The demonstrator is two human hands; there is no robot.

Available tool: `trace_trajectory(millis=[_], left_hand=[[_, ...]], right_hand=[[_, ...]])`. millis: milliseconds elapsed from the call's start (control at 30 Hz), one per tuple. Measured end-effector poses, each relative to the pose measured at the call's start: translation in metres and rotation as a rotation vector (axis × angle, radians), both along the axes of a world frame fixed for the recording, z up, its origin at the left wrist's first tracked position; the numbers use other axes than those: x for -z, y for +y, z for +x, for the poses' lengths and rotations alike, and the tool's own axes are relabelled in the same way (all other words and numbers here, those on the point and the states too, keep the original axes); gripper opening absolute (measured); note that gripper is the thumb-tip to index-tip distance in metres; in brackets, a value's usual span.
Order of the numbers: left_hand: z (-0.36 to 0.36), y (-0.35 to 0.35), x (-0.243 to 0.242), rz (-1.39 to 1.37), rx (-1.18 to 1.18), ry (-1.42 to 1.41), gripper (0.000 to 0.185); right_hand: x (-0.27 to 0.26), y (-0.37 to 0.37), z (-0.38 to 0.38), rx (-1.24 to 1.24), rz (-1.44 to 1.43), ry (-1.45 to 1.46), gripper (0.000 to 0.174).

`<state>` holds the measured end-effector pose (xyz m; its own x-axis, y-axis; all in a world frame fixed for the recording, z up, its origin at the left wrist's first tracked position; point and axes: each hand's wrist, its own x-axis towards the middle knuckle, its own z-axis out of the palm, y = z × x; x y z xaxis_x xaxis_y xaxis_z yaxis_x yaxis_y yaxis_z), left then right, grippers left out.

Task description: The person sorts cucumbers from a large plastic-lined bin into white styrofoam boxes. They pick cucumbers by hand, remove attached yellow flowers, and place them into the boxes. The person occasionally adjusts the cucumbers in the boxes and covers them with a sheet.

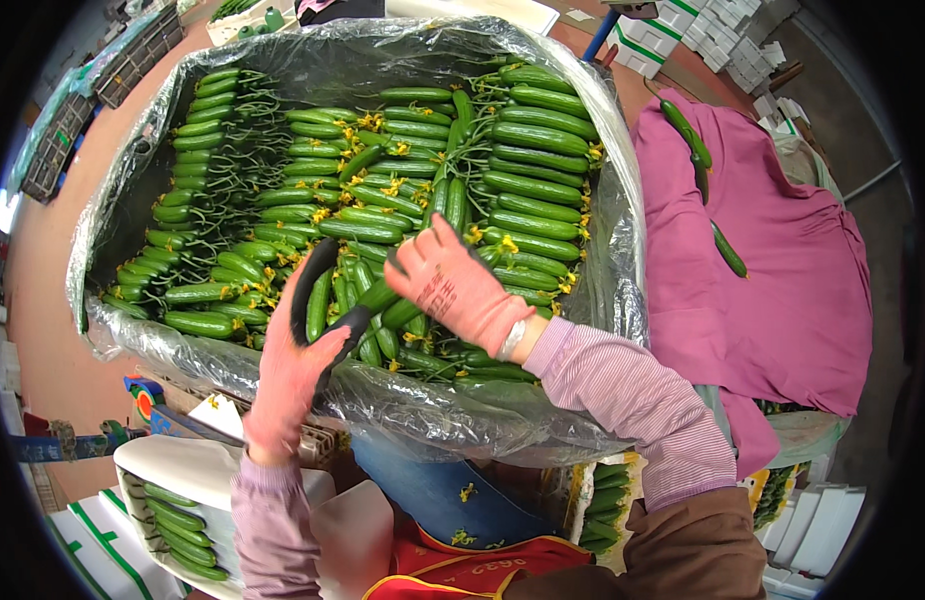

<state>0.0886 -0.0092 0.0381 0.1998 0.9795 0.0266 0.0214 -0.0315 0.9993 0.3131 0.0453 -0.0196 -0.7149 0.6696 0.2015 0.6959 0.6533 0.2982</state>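
A large bin lined with clear plastic film (462,420) holds rows of green cucumbers (541,139), many with yellow blossoms. My left hand (309,337), in a pink glove with black palm and fingers, is over the near side of the bin, thumb and fingers spread wide. One cucumber (380,295) lies between my two hands, its end close to my left thumb. My right hand (447,281), gloved the same way, is bent over the cucumbers in the middle; its fingertips are partly hidden, and whether it grips that cucumber is unclear.
At the right, a pink cloth (777,262) covers another container, with a few loose cucumbers (729,249) on it. A white foam box (177,457) with cucumbers stands at the lower left. Beside my legs is another box of cucumbers (605,499). Crates (54,161) line the far left.
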Motion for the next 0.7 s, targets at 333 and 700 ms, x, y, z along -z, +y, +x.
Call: trace_trajectory(millis=[333,700], left_hand=[[-0.010,0.035,0.017,-0.444,0.402,0.151,0.059],[-0.007,0.009,0.025,-0.274,0.194,-1.115,0.065]], right_hand=[[-0.043,-0.028,-0.004,-0.205,0.189,0.473,0.048],[0.073,0.055,0.088,0.802,-0.281,-0.290,0.078]])
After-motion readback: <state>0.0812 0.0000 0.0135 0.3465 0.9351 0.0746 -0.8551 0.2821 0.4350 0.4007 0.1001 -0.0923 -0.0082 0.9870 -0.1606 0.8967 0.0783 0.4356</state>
